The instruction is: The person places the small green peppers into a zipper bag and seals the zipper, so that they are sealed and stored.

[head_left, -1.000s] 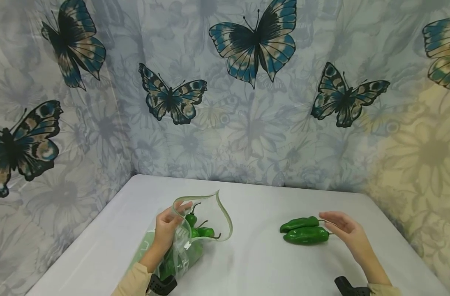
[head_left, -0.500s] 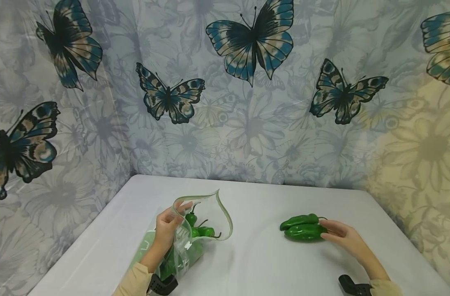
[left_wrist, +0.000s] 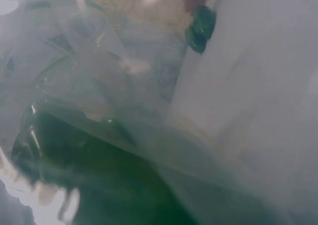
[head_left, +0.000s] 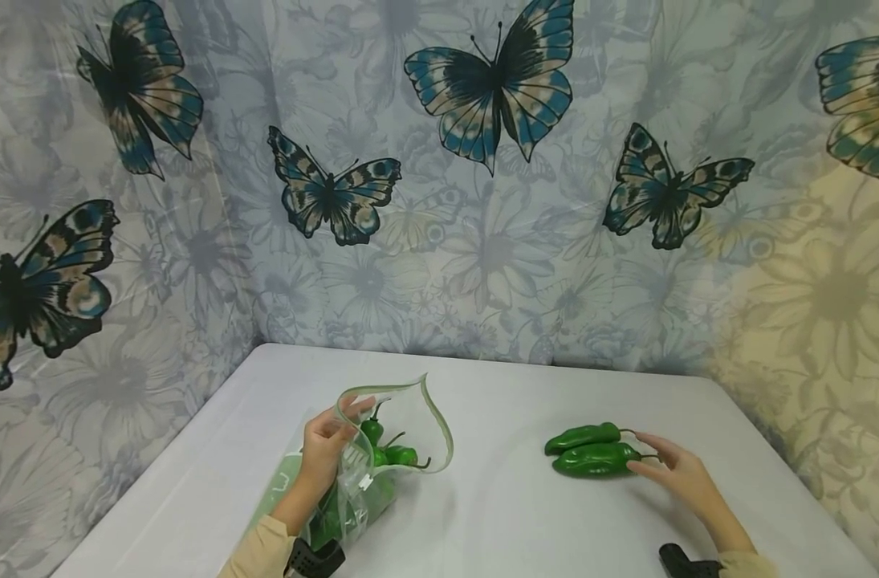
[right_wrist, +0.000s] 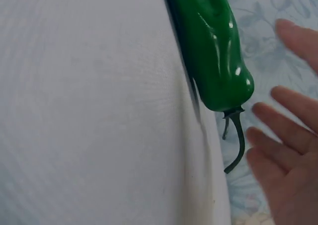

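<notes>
My left hand (head_left: pixel 325 448) grips the rim of a clear zip bag (head_left: pixel 446 437) and keeps its mouth spread wide. Inside are several green peppers (head_left: pixel 401 456), their stems pointing at the opening. Across the table two more green peppers (head_left: pixel 591 460) lie side by side, stems to the right. At their stem ends is my right hand (head_left: pixel 677 470), thumb and fingers spread apart with nothing between them. In the right wrist view one glossy pepper (right_wrist: pixel 213 51) shows beside the extended fingers (right_wrist: pixel 283 123). Bag plastic (left_wrist: pixel 114 96) covers most of the left wrist view.
A white table (head_left: pixel 482 514) lies under everything, its far edge against patterned cloth (head_left: pixel 482 297) printed with butterflies. More cloth rises along the left and right sides. A black strap mount (head_left: pixel 316 558) sits on the left wrist, another (head_left: pixel 688 562) on the right.
My right hand first moved left onto the stem ends of the two peppers, then drew back slightly with its fingers wider apart. The left hand and the bag stay in place.
</notes>
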Demonstrator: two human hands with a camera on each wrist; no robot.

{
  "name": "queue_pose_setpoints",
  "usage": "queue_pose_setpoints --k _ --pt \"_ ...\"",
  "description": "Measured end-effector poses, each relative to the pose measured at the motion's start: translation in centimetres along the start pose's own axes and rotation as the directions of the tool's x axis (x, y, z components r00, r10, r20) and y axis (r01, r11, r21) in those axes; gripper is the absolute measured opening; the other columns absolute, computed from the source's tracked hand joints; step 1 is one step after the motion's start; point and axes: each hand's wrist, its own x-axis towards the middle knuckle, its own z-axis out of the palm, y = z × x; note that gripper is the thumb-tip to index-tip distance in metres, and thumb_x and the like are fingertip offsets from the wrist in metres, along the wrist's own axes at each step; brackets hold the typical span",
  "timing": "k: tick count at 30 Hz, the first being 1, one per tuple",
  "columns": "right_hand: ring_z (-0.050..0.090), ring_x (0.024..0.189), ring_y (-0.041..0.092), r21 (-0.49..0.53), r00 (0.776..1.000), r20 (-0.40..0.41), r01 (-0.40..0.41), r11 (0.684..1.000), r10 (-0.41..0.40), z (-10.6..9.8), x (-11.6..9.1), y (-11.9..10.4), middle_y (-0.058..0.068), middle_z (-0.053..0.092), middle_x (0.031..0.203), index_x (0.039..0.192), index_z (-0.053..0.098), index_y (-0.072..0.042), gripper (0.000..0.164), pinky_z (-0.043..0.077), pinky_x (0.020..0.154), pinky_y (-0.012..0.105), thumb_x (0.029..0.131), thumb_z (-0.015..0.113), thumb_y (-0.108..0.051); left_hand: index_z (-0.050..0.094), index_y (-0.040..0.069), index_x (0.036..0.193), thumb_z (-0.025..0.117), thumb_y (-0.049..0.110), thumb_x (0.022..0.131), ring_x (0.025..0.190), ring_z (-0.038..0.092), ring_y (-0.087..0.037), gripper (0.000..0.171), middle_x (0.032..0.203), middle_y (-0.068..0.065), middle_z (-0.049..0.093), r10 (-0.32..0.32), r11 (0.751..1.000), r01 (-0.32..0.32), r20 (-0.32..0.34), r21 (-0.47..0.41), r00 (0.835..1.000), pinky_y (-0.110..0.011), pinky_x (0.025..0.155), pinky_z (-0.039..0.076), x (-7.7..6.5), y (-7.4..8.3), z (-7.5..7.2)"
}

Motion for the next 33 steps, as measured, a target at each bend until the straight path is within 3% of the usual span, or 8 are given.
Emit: queue_pose_setpoints --k 4,10,16,22,26,30,33 --pt "0.032 0.116 0.049 -0.038 0.999 0.034 -0.026 0.999 0.028 0.2 0.0 0.7 0.032 0.039 0.127 0.126 0.041 0.012 0.063 0.034 0.089 0.053 0.083 0.065 -0.026 0.061 0.01 0.116 0.061 0.015 0.085 0.107 0.053 -0.019 0.03 0.106 -0.008 0.062 0.022 1.0 -0.022 0.017 -0.001 1.0 -0.027 0.086 0.036 0.1 0.3 0.1" --pt "0.034 0.114 0.05 -0.046 1.0 0.019 -0.012 0.999 0.013 0.2 -0.4 1.0 0.032 0.044 0.121 0.12 0.048 0.014 0.058 0.032 0.089 0.057 0.078 0.07 -0.021 0.061 0.013 0.115 0.062 0.018 0.085 0.108 0.051 -0.018 0.03 0.106 -0.006 0.063 0.01 1.0 -0.01 0.017 0.016 1.0 -0.027 0.093 0.034 0.0 0.2 0.3" --pt "0.039 0.111 0.047 -0.028 1.0 -0.002 0.0 1.0 0.0 0.5 -0.2 1.2 0.028 0.052 0.115 0.116 0.053 0.011 0.053 0.031 0.087 0.06 0.078 0.071 -0.02 0.06 0.012 0.116 0.062 0.019 0.086 0.106 0.053 -0.018 0.032 0.106 -0.006 0.063 0.01 1.0 -0.011 0.025 0.006 1.0 -0.026 0.086 0.034 -0.1 0.1 0.2" --pt "0.05 0.101 0.041 -0.086 1.0 0.003 0.024 0.996 -0.023 0.8 0.1 1.2 0.025 0.055 0.111 0.113 0.056 0.009 0.052 0.039 0.084 0.053 0.076 0.073 -0.023 0.06 0.007 0.115 0.062 0.021 0.085 0.105 0.054 -0.018 0.034 0.106 -0.006 0.063 0.006 1.0 -0.006 0.014 0.01 1.0 -0.028 0.091 0.034 -0.1 0.0 0.1" --pt "0.049 0.103 0.041 -0.108 1.0 0.012 0.021 0.994 -0.019 0.7 0.1 1.4 0.024 0.055 0.112 0.112 0.058 0.007 0.051 0.041 0.083 0.051 0.075 0.073 -0.025 0.059 0.009 0.118 0.063 0.022 0.084 0.106 0.053 -0.018 0.036 0.107 -0.005 0.063 -0.023 1.0 0.023 0.008 0.014 1.0 -0.028 0.092 0.034 -0.2 -0.1 0.2" --pt "0.052 0.101 0.023 -0.079 1.0 0.01 0.003 0.997 -0.002 0.8 0.1 1.5 0.02 0.057 0.112 0.112 0.059 0.003 0.049 0.044 0.082 0.045 0.074 0.073 -0.026 0.06 0.012 0.118 0.063 0.021 0.084 0.106 0.053 -0.017 0.035 0.106 -0.004 0.063 -0.03 0.999 0.03 0.008 0.024 1.0 -0.028 0.093 0.033 -0.3 -0.1 0.2" --pt "0.054 0.091 0.005 0.005 1.0 0.023 0.012 1.0 -0.012 0.6 0.0 1.3 0.017 0.059 0.107 0.112 0.057 0.005 0.047 0.047 0.077 0.035 0.077 0.072 -0.021 0.061 0.015 0.116 0.063 0.022 0.084 0.105 0.053 -0.016 0.033 0.105 -0.004 0.063 -0.027 0.999 0.027 0.001 0.036 1.0 -0.027 0.091 0.034 -0.2 -0.2 0.3"
